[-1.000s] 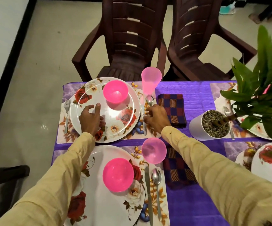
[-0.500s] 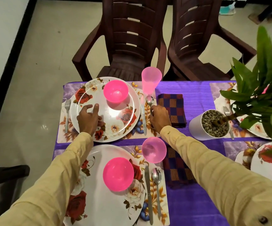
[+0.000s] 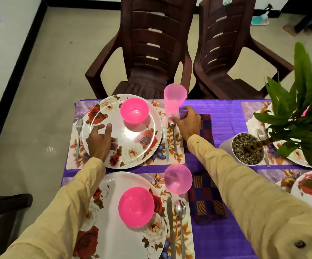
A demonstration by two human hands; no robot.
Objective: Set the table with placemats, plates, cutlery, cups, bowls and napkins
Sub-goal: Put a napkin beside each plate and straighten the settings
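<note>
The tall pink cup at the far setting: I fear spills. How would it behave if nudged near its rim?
The tall pink cup narrows toward its base, so it probably tips easily. It looks like translucent plastic, so likely light and unlikely to shatter.

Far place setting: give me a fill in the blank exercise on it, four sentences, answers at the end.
The left hand rests on the far plate, whose bowl is ____.
The fork lies on that plate's ____ side.
The right hand is at the base of the far cup, which stands ____.
The knife lies between the plate and the ____.
Missing: pink; left; upright; spoon.
</note>
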